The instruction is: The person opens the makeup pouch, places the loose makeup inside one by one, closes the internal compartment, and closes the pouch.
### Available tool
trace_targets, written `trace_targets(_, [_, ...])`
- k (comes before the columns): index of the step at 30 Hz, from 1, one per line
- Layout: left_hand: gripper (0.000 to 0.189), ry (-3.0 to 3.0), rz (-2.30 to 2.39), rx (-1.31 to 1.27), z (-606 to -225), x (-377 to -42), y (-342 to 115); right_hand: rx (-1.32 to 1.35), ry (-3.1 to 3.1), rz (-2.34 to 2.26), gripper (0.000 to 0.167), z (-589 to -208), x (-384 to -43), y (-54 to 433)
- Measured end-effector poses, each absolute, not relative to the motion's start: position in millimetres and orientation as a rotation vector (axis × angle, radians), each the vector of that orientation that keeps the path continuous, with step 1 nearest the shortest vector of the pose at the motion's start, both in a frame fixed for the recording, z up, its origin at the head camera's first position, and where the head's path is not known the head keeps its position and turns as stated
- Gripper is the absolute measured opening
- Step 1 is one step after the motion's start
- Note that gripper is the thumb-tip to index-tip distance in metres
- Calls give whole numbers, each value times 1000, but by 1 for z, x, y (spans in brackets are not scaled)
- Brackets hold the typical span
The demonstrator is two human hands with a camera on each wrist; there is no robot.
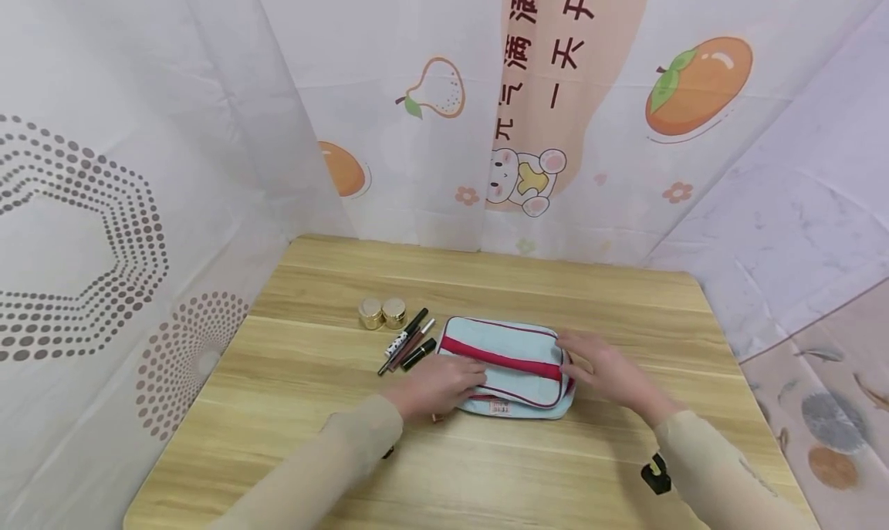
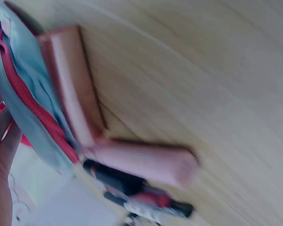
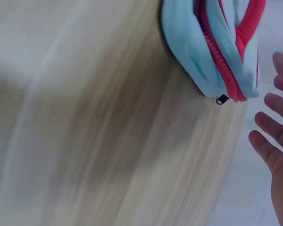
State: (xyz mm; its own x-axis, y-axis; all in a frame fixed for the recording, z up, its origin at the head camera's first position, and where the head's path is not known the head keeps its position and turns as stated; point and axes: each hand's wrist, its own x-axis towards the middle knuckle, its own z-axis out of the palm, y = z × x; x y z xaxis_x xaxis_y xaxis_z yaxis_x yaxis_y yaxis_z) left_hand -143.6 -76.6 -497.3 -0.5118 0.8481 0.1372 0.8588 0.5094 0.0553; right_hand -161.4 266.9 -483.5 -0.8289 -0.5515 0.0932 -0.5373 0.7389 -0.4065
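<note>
A light blue zip pouch [image 1: 510, 337] with a red strap [image 1: 500, 358] across its top lies on the table. My left hand [image 1: 444, 382] touches its left part; in the left wrist view the fingers [image 2: 1, 129] lie against the blue cloth beside the red zip. At the pouch's right end is my right hand [image 1: 611, 372], fingers spread. The right wrist view shows these fingers [image 3: 271, 127] beside the pouch, near a dark zip pull [image 3: 222, 99]. By the left hand lie a rose-gold stick [image 2: 70, 80] and a pink tube [image 2: 146, 160], mostly hidden in the head view.
Left of the pouch lie a black tube [image 1: 419, 354] and several slim makeup sticks [image 1: 406, 341]. Two gold-lidded jars [image 1: 383, 312] stand behind them. The wooden table [image 1: 312, 406] meets printed curtains [image 1: 417, 206] at the back and sides.
</note>
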Motion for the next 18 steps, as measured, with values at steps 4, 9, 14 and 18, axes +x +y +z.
trace_targets(4, [23, -2621, -191, -1512, -500, -147, -94, -1002, 2900, -590, 61, -487, -151, 266])
trace_targets(9, [25, -2623, -148, -1503, -501, -149, -111, -1142, 2899, -517, 71, -497, -142, 263])
trace_targets(14, [29, -2653, -112, -1499, -499, -151, -121, -1167, 2854, -484, 78, -504, -136, 261])
trace_targets(18, [28, -2655, -66, -1501, -499, -153, -125, -1150, 2846, -472, 82, -507, -133, 259])
